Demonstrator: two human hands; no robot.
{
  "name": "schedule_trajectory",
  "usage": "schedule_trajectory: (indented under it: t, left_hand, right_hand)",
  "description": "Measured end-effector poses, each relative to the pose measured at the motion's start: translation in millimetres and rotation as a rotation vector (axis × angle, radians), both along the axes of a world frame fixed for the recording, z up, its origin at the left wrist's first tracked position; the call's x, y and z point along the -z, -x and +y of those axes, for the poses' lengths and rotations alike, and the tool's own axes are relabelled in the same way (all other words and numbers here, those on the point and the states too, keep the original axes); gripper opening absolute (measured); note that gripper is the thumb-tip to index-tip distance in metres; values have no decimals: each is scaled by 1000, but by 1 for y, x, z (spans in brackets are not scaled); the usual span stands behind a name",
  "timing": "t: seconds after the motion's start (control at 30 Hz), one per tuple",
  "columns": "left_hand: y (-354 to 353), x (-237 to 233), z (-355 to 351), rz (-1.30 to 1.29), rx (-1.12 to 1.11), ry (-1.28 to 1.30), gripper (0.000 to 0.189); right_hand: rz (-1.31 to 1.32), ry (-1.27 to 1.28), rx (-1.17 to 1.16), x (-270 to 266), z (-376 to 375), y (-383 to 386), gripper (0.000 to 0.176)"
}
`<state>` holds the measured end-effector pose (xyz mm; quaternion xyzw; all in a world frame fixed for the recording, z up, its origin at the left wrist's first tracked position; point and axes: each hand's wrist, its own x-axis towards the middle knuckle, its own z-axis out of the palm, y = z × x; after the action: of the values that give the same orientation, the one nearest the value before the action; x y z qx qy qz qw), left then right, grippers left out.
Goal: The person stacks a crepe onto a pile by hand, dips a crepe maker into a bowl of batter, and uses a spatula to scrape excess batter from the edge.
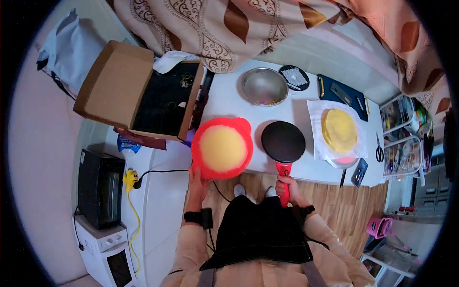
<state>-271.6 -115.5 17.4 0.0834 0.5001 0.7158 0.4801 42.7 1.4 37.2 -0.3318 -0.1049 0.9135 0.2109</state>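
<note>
My left hand (196,185) is closed on the near rim of a red batter dish (197,159), which has pale yellow batter (221,148) spread across its bottom. To the right, my right hand (290,190) wraps round the red handle of a crepe maker (283,141). Its round black plate faces up, level with the white table, and looks bare. Further right, a stack of thin yellow crepes (340,130) lies on white paper (317,115). Under that paper, the edge of a plate (345,164) shows.
A metal bowl (264,86) stands at the back beside a black round grater-like disc (294,77). Black scissors (379,152) and a phone (359,172) lie at the right. On the left are an open cardboard box (112,88), a black toaster oven (100,189) and a yellow plug adapter (130,179) with cords.
</note>
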Motion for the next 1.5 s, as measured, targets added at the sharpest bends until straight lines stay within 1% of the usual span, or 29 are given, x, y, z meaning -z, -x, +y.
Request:
schedule_trajectory:
  t: [0.07,0.13,0.17,0.23,0.3,0.33,0.4,0.47,0.53,0.6,0.67,0.7,0.73,0.8,0.83,0.87,0.93,0.97,1.03,1.07,1.1,1.13,1.2,1.23,1.27,1.33,1.4,1.47,1.5]
  left_hand:
    - [-5,-36,-5,40,-10,-58,32]
    - [-17,-85,-9,26,-44,-81,28]
    - [-21,-103,-9,31,-52,-91,28]
    - [-31,-134,-6,90,52,-140,37]
    - [-46,-165,1,103,58,-213,37]
    - [-53,-173,6,115,58,-280,38]
    - [-68,-176,16,80,22,-316,39]
    - [-82,-185,31,43,7,-370,39]
    - [-97,-211,34,-61,110,-378,41]
    - [-105,-233,36,-145,159,-360,39]
    - [-105,-240,35,-228,188,-322,38]
    - [-100,-240,31,-286,266,-313,38]
    - [-97,-241,28,-344,339,-308,38]
    - [-96,-251,26,-365,324,-255,38]
    - [-95,-255,24,-387,326,-201,38]
    - [-90,-257,22,-388,312,-198,38]
    - [-78,-259,15,-328,409,-135,38]
    - [-74,-266,11,-328,395,-134,38]
    - [-66,-287,5,-168,444,-34,40]
    - [-62,-295,1,-162,429,-31,40]
    - [-59,-301,-2,-84,440,14,39]
    - [-56,-309,-3,-5,453,59,39]
    - [-54,-332,-7,69,448,103,37]
    - [-54,-344,-7,132,410,114,35]
    - [-53,-352,-6,196,370,119,33]
    - [-45,-362,-4,268,400,14,30]
    - [-42,-382,-3,536,399,95,27]
    - [-45,-396,-1,596,395,54,28]
    - [-45,-401,-1,688,363,43,25]
  right_hand:
    - [-206,-157,-78,-21,5,-6,13]
    - [-227,-189,-93,-38,18,-18,10]
    - [-288,-242,-174,-47,28,-25,10]
    - [-339,-307,-301,-67,39,-38,10]
    - [-382,-366,-352,-75,40,-46,10]
    - [-426,-422,-411,-79,42,-49,10]
    - [-733,-742,-538,-70,38,-53,12]
    - [-767,-818,-468,-99,24,-45,17]
    - [-667,-751,-503,-106,20,-48,27]
    - [-481,-869,-292,-117,14,-45,32]
    - [-429,-826,-332,-115,18,-51,34]
    - [-370,-782,-386,-115,19,-53,36]
    - [-367,-780,-397,-117,21,-55,36]
    - [-417,-811,-393,-123,23,-57,34]
    - [-424,-776,-396,-118,25,-62,26]
    - [-420,-772,-410,-112,26,-64,26]
    - [-406,-777,-248,-116,27,-60,16]
    - [-383,-677,-188,-123,25,-62,16]
    - [-346,-703,-191,-105,30,-69,17]
    - [-318,-725,-182,-95,32,-71,18]
    - [-396,-647,-128,-126,28,-58,24]
    - [-383,-647,-134,-119,29,-59,24]
    - [-420,-661,-128,-102,30,-64,36]
    - [-473,-683,-159,-107,28,-62,46]
    - [-459,-690,-153,-104,28,-63,46]
    - [-326,-572,-141,-98,26,-66,48]
    - [-361,-639,-149,-100,23,-65,47]
    - [-382,-726,-160,-100,22,-63,51]
    - [-370,-761,-161,-103,22,-63,48]
